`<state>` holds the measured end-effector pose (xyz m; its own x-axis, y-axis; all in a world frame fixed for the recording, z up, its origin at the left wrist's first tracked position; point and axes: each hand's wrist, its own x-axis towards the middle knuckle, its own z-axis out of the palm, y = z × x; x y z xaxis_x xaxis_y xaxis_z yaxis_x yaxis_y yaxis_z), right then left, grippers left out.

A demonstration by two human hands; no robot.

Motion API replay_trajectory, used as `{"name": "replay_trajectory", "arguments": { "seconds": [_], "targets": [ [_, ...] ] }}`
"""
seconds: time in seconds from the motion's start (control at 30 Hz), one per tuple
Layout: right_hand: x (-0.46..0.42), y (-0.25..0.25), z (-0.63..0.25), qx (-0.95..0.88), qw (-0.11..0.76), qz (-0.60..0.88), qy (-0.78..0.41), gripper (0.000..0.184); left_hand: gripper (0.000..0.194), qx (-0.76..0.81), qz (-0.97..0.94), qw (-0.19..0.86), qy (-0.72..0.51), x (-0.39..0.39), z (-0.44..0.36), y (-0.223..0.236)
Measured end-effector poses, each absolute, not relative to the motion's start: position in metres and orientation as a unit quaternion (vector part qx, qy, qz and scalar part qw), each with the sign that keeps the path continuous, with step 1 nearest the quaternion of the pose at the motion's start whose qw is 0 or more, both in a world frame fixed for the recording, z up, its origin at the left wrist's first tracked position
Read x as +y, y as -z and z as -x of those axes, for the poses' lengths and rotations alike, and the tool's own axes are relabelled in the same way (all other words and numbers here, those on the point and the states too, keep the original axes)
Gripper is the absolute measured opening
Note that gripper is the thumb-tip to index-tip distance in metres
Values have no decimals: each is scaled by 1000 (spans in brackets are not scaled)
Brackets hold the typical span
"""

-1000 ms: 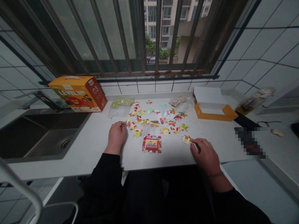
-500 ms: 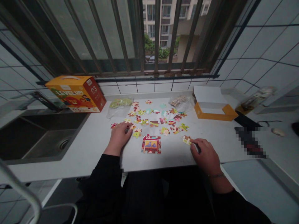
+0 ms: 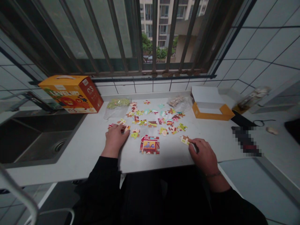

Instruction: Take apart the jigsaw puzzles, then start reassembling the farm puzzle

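Observation:
My left hand (image 3: 115, 140) is closed at the left edge of the scattered puzzle pieces. Its thumb and fingertips pinch a small puzzle piece (image 3: 127, 128), mostly covered by the fingers. A red piece (image 3: 111, 125) pokes out just behind the knuckles. On the other side, my right hand (image 3: 204, 154) grips a brown and pale-yellow puzzle piece (image 3: 185, 140) by its near corner, low over the counter. Between the hands lies a joined square section of puzzle (image 3: 149, 145) with two purple birds on yellow and a red border.
Loose puzzle pieces (image 3: 152, 124) spread across the white counter (image 3: 172, 156). Behind them lie a bag of green pieces (image 3: 118, 103) and another clear bag (image 3: 177, 101). An orange carton (image 3: 70, 93) stands by the sink (image 3: 35, 140); an open orange-white box (image 3: 212, 107) sits right.
My left hand reached right into the loose pieces, then drew back slightly left with a piece at its fingertips. My right hand keeps its piece in place. The view shifted slightly.

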<state>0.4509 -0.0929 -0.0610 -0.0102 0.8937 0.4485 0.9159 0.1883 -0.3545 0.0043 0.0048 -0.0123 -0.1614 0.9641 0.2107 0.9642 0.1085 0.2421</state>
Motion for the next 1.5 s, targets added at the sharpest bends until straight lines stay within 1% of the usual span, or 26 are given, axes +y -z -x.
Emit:
{"name": "replay_trajectory", "arguments": {
  "seconds": [0.13, 0.2, 0.27, 0.37, 0.5, 0.63, 0.7, 0.77, 0.87, 1.0, 1.03, 1.07, 1.17, 1.2, 1.23, 1.27, 1.33, 1.37, 1.43, 1.5],
  "targets": [
    [-93, 62, -452, -707, 296, 642, 15, 26, 46, -739, 646, 18, 191, 3, -5, 9],
    [-92, 62, -452, -706, 295, 643, 13, 26, 47, -705, 669, 38, 230, -5, -14, 5],
    [-92, 63, -452, -707, 295, 643, 14, 27, 38, -639, 722, 39, 263, -21, -33, 4],
    [-93, 64, -452, -710, 294, 640, 16, 29, 20, -553, 790, -14, 265, -54, -72, 9],
    [-93, 64, -454, -713, 303, 632, 19, 27, 17, -476, 848, -46, 228, -89, -110, 22],
    [-82, 50, -440, -727, 320, 607, 33, 23, 17, -467, 845, -66, 253, -97, -107, 27],
    [-72, 37, -419, -751, 291, 592, 18, 24, 23, -487, 826, -67, 274, -96, -95, 27],
    [-59, 23, -392, -780, 242, 577, -12, 29, 26, -510, 810, -60, 284, -94, -82, 28],
    [-40, 7, -348, -805, 171, 567, -45, 38, 32, -499, 826, -56, 258, -93, -64, 29],
    [-22, 0, -315, -795, 87, 601, -9, 62, 45, -486, 846, -55, 213, -96, -49, 30],
    [-18, -1, -313, -788, 72, 612, -3, 62, 45, -488, 845, -56, 211, -98, -47, 29],
    [-15, -2, -315, -786, 58, 616, -3, 57, 44, -490, 844, -57, 212, -99, -44, 29],
    [-7, -3, -332, -823, 26, 567, -34, 34, 37, -494, 839, -61, 220, -100, -37, 27],
    [-6, -2, -341, -842, 22, 536, -50, 29, 35, -493, 838, -61, 224, -100, -36, 26],
    [-7, -1, -350, -862, 23, 503, -69, 29, 34, -491, 838, -60, 229, -100, -34, 26],
    [-10, 0, -359, -878, 29, 470, -88, 33, 34, -489, 838, -60, 233, -99, -33, 26],
    [-20, 5, -376, -892, 66, 431, -118, 44, 34, -486, 839, -58, 236, -98, -33, 26],
    [-27, 8, -383, -890, 93, 430, -124, 46, 34, -486, 840, -59, 236, -98, -34, 26],
    [-43, 14, -393, -870, 144, 458, -113, 42, 35, -487, 839, -59, 234, -96, -37, 27],
    [-58, 20, -398, -844, 166, 503, -90, 36, 37, -487, 840, -62, 230, -94, -43, 28]
  ]
}}
